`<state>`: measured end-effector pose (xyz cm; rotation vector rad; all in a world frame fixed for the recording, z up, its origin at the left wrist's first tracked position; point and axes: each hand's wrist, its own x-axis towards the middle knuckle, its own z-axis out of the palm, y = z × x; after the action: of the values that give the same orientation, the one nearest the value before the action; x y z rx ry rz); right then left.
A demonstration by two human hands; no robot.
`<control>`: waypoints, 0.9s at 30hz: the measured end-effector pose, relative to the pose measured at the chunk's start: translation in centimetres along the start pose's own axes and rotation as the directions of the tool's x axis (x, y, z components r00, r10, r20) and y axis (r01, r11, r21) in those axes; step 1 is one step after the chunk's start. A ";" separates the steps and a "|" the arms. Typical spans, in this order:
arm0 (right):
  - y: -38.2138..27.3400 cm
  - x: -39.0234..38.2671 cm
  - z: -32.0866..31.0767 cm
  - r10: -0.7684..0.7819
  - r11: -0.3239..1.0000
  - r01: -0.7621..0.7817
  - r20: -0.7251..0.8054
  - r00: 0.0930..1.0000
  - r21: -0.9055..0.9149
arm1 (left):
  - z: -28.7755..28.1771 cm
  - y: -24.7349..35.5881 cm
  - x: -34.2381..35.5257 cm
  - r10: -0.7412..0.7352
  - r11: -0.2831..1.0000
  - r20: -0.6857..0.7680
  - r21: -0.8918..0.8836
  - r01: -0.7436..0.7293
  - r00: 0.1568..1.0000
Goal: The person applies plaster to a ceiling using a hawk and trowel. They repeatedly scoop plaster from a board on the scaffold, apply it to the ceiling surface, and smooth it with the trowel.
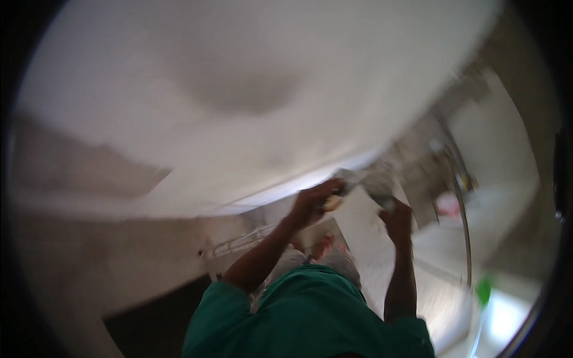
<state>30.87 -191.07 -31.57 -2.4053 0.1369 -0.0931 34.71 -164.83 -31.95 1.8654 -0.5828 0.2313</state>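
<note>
A broad, pale, blurred surface fills most of the upper view; it is too smeared to name, though it reads as a wall or ceiling curving overhead. Below it, at the bottom edge, is the person's green top, with both bare forearms rising from it toward the middle of the picture. To the right runs a light strip that may be a worktop, with a pink blur and a green blur near it, neither clear enough to identify. A wire rack shows faintly to the left of the forearms.

Between the two hands is a crumpled, greyish-silver thing, perhaps a wrapper or foil packet, its long axis lying roughly left to right and tilted a little down toward the right. The left hand is curled closed on its left end, where something small and yellowish also shows under the fingers. The right hand sits just below its right end, fingers bent up against it; whether it truly grips is lost in blur. Both hands are equally close to the packet.
</note>
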 end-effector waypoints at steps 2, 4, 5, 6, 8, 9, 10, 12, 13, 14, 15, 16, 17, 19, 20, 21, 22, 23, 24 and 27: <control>-3.5 -0.2 0.7 -0.170 0.985 0.167 0.055 0.984 0.047 | -3.6 -2.1 -2.3 -0.296 0.931 0.067 0.243 0.272 0.953; -9.4 -0.3 1.7 0.223 0.936 -0.267 0.203 0.954 0.229 | -6.6 -3.1 -5.1 -0.586 0.767 -0.070 0.271 0.581 0.807; -10.7 -0.4 2.0 0.153 0.962 -0.201 0.245 0.957 0.183 | -8.0 -3.0 -6.5 -0.687 0.712 -0.122 0.083 0.697 0.716; -11.9 -0.4 2.8 0.098 0.955 -0.172 0.292 0.951 0.242 | -9.3 -2.7 -8.2 -0.775 0.631 -0.142 -0.117 0.767 0.616; -13.9 -1.3 4.4 0.012 0.923 -0.156 0.379 0.925 0.351 | -10.7 -3.2 -12.8 -0.795 0.604 -0.298 -0.458 0.652 0.528; -15.1 -1.6 5.0 -0.004 0.913 -0.179 0.448 0.894 0.366 | -11.9 -2.4 -14.5 -0.796 0.603 -0.332 -0.508 0.615 0.506; -16.1 -2.0 5.6 -0.023 0.899 -0.207 0.513 0.858 0.387 | -13.4 -1.3 -16.2 -0.793 0.607 -0.366 -0.544 0.579 0.487; -12.9 2.7 0.1 -0.134 0.859 -0.200 0.584 0.801 0.472 | -8.8 3.6 -12.0 -0.856 0.516 -0.380 -0.658 0.549 0.349; -12.9 3.6 -1.5 -0.162 0.821 -0.225 0.591 0.790 0.525 | -8.9 6.0 -10.3 -0.861 0.508 -0.387 -0.687 0.519 0.330; -13.1 4.1 -3.0 -0.178 0.785 -0.255 0.601 0.779 0.564 | -8.6 8.7 -8.8 -0.871 0.490 -0.381 -0.722 0.489 0.309; -13.9 5.0 -4.4 -0.204 0.793 -0.237 0.612 0.764 0.561 | -8.4 11.3 -7.2 -0.882 0.468 -0.370 -0.756 0.458 0.291; -15.1 4.9 -5.6 -0.262 0.778 -0.223 0.626 0.734 0.587 | -8.8 13.9 -6.7 -0.877 0.475 -0.393 -0.801 0.366 0.277; -16.2 5.0 -6.5 -0.292 0.778 -0.206 0.632 0.717 0.593 | -9.3 16.2 -6.0 -0.880 0.461 -0.395 -0.846 0.269 0.264; -16.8 4.3 -6.0 -0.418 0.732 -0.136 0.598 0.684 0.667 | -9.3 19.4 -6.6 -0.880 0.444 -0.414 -0.891 0.093 0.232; -16.6 4.1 -5.3 -0.502 0.671 -0.094 0.545 0.672 0.735 | -9.3 20.4 -6.7 -0.878 0.444 -0.427 -0.895 0.034 0.216; -16.7 3.9 -4.3 -0.478 0.699 -0.108 0.573 0.666 0.707 | -8.8 21.5 -7.1 -0.871 0.455 -0.456 -0.889 -0.052 0.183; -18.1 3.5 -4.8 -0.511 0.721 -0.032 0.561 0.651 0.692 | -8.2 23.1 -7.4 -0.870 0.449 -0.467 -0.883 -0.139 0.156; -20.3 2.8 -6.2 -0.473 0.745 -0.060 0.589 0.655 0.664 | -7.3 24.3 -7.6 -0.865 0.439 -0.471 -0.878 -0.191 0.172; -18.9 3.3 -4.4 -0.515 0.718 0.006 0.525 0.678 0.696 | -6.0 24.3 -6.8 -0.857 0.432 -0.474 -0.875 -0.219 0.204; -22.7 2.8 -2.1 -0.535 0.694 0.085 0.433 0.726 0.715 | -6.6 25.3 -5.0 -0.834 0.402 -0.481 -0.866 -0.299 0.272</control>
<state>35.11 -176.07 -14.69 -1.5952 -0.5702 0.4279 18.64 -164.06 -10.73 0.4312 0.5806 0.5423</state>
